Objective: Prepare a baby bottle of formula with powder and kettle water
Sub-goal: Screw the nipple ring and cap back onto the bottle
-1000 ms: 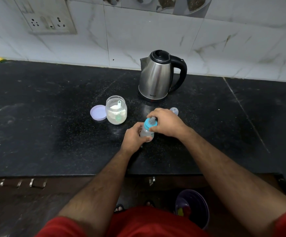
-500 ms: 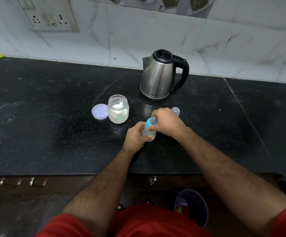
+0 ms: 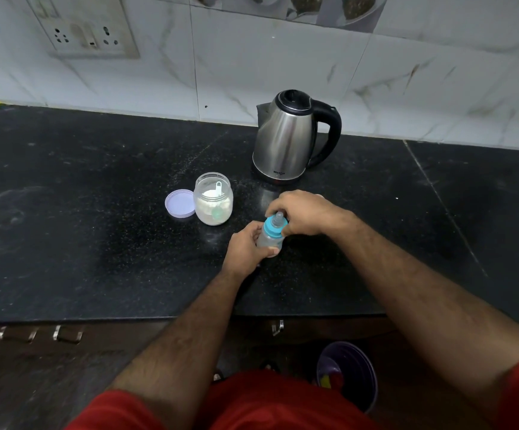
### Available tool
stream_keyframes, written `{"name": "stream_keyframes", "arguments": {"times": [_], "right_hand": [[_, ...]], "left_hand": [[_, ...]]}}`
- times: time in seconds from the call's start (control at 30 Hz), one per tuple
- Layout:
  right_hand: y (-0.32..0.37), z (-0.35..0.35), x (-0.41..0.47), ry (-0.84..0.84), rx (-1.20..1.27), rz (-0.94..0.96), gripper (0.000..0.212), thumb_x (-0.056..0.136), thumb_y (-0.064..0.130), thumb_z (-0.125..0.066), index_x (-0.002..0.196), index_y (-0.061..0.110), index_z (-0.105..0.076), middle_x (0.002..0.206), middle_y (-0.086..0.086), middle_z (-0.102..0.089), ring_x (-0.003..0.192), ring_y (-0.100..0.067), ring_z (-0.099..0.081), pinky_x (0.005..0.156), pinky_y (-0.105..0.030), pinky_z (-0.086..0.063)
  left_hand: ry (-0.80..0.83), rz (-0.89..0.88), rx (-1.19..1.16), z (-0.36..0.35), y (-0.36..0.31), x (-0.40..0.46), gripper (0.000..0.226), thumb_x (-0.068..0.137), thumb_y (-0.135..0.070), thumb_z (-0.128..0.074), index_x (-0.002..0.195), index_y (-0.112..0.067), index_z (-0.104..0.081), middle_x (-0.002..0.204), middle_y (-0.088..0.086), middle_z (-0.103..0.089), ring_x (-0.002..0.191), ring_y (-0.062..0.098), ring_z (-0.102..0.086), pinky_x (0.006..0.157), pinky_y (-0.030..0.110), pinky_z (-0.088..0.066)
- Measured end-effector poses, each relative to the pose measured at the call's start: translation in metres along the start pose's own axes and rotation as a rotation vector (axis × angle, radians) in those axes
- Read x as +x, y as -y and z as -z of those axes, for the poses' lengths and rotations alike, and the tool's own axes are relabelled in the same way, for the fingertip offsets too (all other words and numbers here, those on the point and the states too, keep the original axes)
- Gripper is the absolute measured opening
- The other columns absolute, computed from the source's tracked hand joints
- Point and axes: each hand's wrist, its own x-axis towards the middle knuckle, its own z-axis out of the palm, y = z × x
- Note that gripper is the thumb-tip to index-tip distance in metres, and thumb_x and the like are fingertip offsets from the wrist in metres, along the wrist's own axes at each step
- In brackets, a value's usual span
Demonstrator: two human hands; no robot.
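A small clear baby bottle [image 3: 270, 240] with a blue collar and teat [image 3: 274, 224] stands on the black counter [image 3: 97, 243]. My left hand [image 3: 246, 247] wraps its body from the left. My right hand [image 3: 306, 214] grips the blue collar from the right and behind. An open clear jar of white powder [image 3: 213, 199] with a scoop inside sits to the left, its lilac lid [image 3: 180, 203] lying beside it. The steel kettle [image 3: 286, 138] with a black handle stands behind, lid closed. The bottle's clear cap is hidden behind my right hand.
A tiled wall with a socket plate [image 3: 89, 35] rises behind the counter. Below the counter's front edge are drawer handles [image 3: 39, 333] and a purple bucket [image 3: 346, 373] on the floor. A counter seam [image 3: 444, 206] runs to the right.
My hands stay on the bottle; my right hand has shifted slightly around the blue collar, and the clear cap behind it is now hidden. The view has moved a little.
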Motion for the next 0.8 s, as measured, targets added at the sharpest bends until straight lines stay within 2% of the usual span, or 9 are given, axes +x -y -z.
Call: {"name": "stream_keyframes", "arguments": {"times": [0.07,0.17,0.27,0.4,0.5,0.63,0.8], "right_hand": [[0.003,-0.004,0.002,-0.062,-0.038,-0.038,0.036,0.075,0.032,-0.078,0.109,0.028,-0.066,0.104,0.007,-0.064,0.098,-0.016,-0.06,0.061,-0.028,-0.035],[0.008,-0.006,0.002,-0.103,-0.078,-0.106,0.04,0.074,0.047,-0.077,0.101,0.022,-0.064,0.097,0.003,-0.064,0.089,-0.018,-0.059,0.063,-0.03,-0.038],[0.012,-0.007,0.001,-0.109,-0.113,-0.147,0.044,0.075,0.054,-0.074,0.097,0.018,-0.063,0.092,0.002,-0.064,0.084,-0.018,-0.059,0.062,-0.031,-0.037],[0.016,-0.008,-0.001,-0.101,-0.145,-0.137,0.035,0.08,0.049,-0.068,0.093,0.017,-0.063,0.089,0.001,-0.063,0.079,-0.017,-0.057,0.051,-0.027,-0.026],[0.017,-0.007,-0.003,-0.118,-0.159,-0.114,0.027,0.077,0.041,-0.069,0.086,0.018,-0.059,0.087,0.001,-0.063,0.077,-0.017,-0.057,0.05,-0.027,-0.026],[0.017,-0.004,-0.003,-0.114,-0.157,-0.103,0.027,0.076,0.036,-0.07,0.093,0.017,-0.064,0.089,0.0,-0.063,0.081,-0.02,-0.058,0.051,-0.027,-0.028],[0.018,-0.007,0.0,-0.123,-0.175,-0.161,0.038,0.08,0.051,-0.067,0.093,0.016,-0.064,0.081,0.002,-0.056,0.076,-0.018,-0.054,0.05,-0.026,-0.026]], "left_hand": [[0.0,0.006,0.007,0.0,-0.001,-0.001,0.053,0.066,-0.013,-0.089,0.112,-0.021,-0.064,0.105,-0.006,-0.074,0.099,0.007,-0.07,0.094,0.036,-0.056],[-0.003,0.015,0.006,0.001,-0.003,-0.002,0.05,0.067,-0.013,-0.088,0.11,-0.023,-0.064,0.104,-0.007,-0.074,0.097,0.006,-0.07,0.09,0.032,-0.057],[-0.003,0.012,0.004,0.001,-0.006,-0.003,0.047,0.068,-0.011,-0.087,0.108,-0.023,-0.064,0.101,-0.007,-0.074,0.096,0.005,-0.07,0.088,0.026,-0.056],[0.006,0.013,-0.01,0.001,-0.008,-0.004,0.049,0.069,-0.009,-0.087,0.111,-0.018,-0.065,0.102,-0.008,-0.074,0.096,0.003,-0.069,0.087,0.022,-0.054],[0.014,0.013,-0.008,0.001,-0.011,-0.005,0.051,0.069,-0.009,-0.087,0.114,-0.017,-0.064,0.104,-0.008,-0.073,0.097,0.001,-0.068,0.088,0.02,-0.053],[0.015,0.014,0.0,0.002,-0.008,-0.004,0.051,0.068,-0.01,-0.088,0.112,-0.02,-0.063,0.105,-0.008,-0.073,0.098,0.004,-0.069,0.092,0.026,-0.054],[0.012,0.02,-0.003,0.002,-0.004,-0.002,0.05,0.067,-0.01,-0.088,0.109,-0.021,-0.064,0.103,-0.007,-0.074,0.097,0.007,-0.07,0.093,0.035,-0.056]]}}
